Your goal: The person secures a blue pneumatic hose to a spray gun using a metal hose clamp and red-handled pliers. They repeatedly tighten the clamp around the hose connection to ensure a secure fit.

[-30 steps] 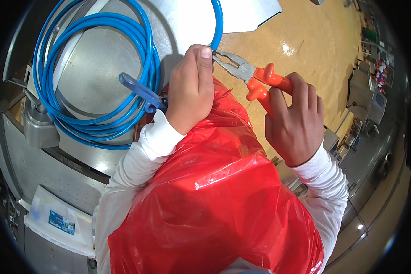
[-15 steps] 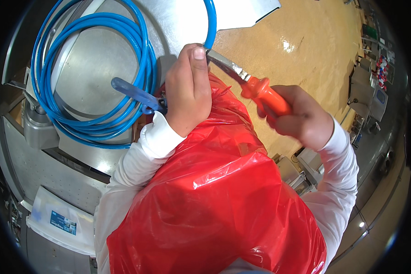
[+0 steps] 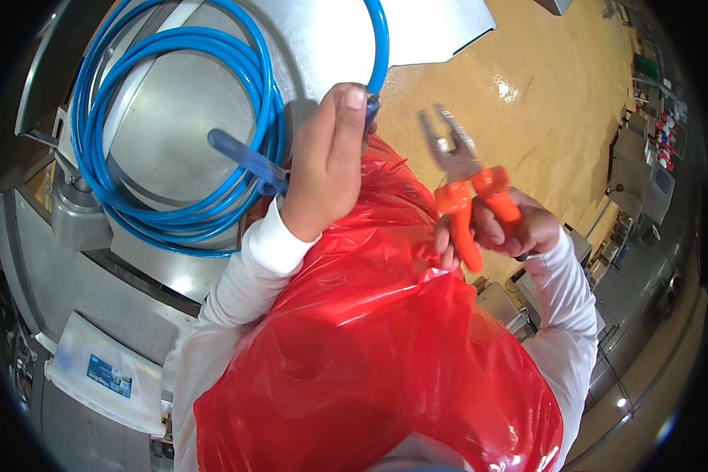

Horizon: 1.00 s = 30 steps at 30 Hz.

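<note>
My left hand is closed around the end of a blue hose, with the thumb lying along the top. A dark fitting shows just past the thumb. From the other side of that hand sticks out a blue, slightly see-through handle; what it joins is hidden in the palm. My right hand grips pliers with orange handles. Their metal jaws are spread, point up and are slightly blurred, to the right of the hose end and apart from it.
The rest of the hose lies in a large coil on a steel surface at the left. A white lidded box sits at the lower left. A red plastic apron covers my front. Yellowish floor stretches to the right, with equipment along its far side.
The pliers have come off the fitting at the hose end and moved right. Their handles have spread and the jaws opened. My left hand keeps its hold.
</note>
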{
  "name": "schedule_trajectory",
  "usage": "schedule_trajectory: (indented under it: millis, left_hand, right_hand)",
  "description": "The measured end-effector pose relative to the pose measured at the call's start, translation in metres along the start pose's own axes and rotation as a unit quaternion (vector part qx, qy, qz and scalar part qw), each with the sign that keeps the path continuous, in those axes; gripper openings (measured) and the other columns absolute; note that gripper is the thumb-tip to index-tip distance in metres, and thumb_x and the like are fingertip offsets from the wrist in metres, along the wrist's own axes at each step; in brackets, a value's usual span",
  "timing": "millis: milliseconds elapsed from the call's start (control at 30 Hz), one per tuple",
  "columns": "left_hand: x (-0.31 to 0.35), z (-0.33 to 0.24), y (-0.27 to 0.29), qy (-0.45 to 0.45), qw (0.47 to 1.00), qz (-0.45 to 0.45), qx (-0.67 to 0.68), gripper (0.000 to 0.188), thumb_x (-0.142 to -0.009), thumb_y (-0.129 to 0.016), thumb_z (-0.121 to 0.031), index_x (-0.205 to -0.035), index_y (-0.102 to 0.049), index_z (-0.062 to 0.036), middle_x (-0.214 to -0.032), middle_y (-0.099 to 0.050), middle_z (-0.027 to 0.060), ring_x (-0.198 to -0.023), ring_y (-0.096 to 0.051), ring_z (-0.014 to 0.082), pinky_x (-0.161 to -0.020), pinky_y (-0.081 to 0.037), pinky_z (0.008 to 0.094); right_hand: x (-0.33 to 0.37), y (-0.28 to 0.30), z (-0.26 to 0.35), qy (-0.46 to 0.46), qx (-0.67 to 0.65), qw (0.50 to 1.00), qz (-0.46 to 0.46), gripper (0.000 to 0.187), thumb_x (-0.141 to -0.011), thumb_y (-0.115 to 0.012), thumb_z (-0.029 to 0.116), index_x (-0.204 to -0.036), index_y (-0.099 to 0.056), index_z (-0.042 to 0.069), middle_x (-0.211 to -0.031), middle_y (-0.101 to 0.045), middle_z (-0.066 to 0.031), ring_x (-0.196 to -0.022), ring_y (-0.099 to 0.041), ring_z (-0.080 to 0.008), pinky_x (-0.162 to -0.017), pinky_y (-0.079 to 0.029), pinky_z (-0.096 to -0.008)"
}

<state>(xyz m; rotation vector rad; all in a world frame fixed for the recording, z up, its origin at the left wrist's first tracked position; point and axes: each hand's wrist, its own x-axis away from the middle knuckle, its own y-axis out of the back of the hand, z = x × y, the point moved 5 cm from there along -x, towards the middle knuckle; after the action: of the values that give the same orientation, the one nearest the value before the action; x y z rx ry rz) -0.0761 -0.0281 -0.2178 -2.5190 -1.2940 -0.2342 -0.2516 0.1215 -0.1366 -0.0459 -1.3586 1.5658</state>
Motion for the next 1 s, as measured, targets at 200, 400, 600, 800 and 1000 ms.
schedule_trajectory:
  millis: [200,400,600,800,1000]
  left_hand:
    - [-0.005,0.013,0.012,0.053,0.977,0.150,0.142,0.047,-0.114,-0.043,-0.037,-0.137,-0.060,-0.0001,-0.100,-0.060,0.0046,-0.087,-0.054,0.0108,-0.083,-0.046,0.0244]
    - [-0.004,0.010,0.014,0.010,0.983,0.158,0.088,0.041,-0.115,-0.051,-0.034,-0.138,-0.055,-0.0004,-0.100,-0.062,0.0039,-0.087,-0.058,0.0108,-0.083,-0.050,0.0280]
    - [0.004,0.007,0.013,-0.017,0.987,0.155,0.034,0.042,-0.116,-0.049,-0.033,-0.142,-0.053,-0.0002,-0.100,-0.065,0.0045,-0.085,-0.060,0.0109,-0.080,-0.051,0.0273]
    - [0.008,0.002,0.015,0.002,0.986,0.162,0.036,0.045,-0.117,-0.048,-0.034,-0.147,-0.051,-0.0020,-0.103,-0.064,0.0038,-0.088,-0.059,0.0104,-0.081,-0.050,0.0267]
    - [0.008,0.003,0.012,-0.004,0.985,0.164,0.054,0.042,-0.117,-0.046,-0.032,-0.145,-0.052,-0.0021,-0.108,-0.066,0.0057,-0.092,-0.061,0.0126,-0.083,-0.051,0.0298]
  right_hand:
    - [0.022,-0.017,0.029,0.028,0.356,0.876,-0.326,0.031,-0.072,-0.053,-0.004,-0.100,-0.064,-0.004,-0.110,-0.066,-0.0085,-0.098,-0.059,-0.0175,-0.088,-0.048,-0.0320]
    - [0.019,-0.025,0.023,0.056,0.541,0.760,-0.355,0.029,-0.070,-0.057,-0.005,-0.099,-0.065,-0.005,-0.100,-0.061,-0.0147,-0.080,-0.058,-0.0240,-0.072,-0.049,-0.0334]
    - [0.012,-0.035,0.020,0.135,0.656,0.666,-0.329,0.043,-0.068,-0.063,-0.004,-0.110,-0.070,-0.005,-0.107,-0.065,-0.0240,-0.080,-0.066,-0.0372,-0.073,-0.055,-0.0386]
    - [0.009,-0.050,0.022,0.154,0.764,0.530,-0.334,0.037,-0.067,-0.071,-0.002,-0.105,-0.069,-0.003,-0.117,-0.063,-0.0230,-0.093,-0.066,-0.0388,-0.080,-0.055,-0.0441]
    - [-0.001,-0.066,0.022,0.142,0.856,0.360,-0.344,0.030,-0.069,-0.077,0.007,-0.097,-0.067,0.003,-0.119,-0.063,-0.0161,-0.099,-0.064,-0.0335,-0.082,-0.050,-0.0443]
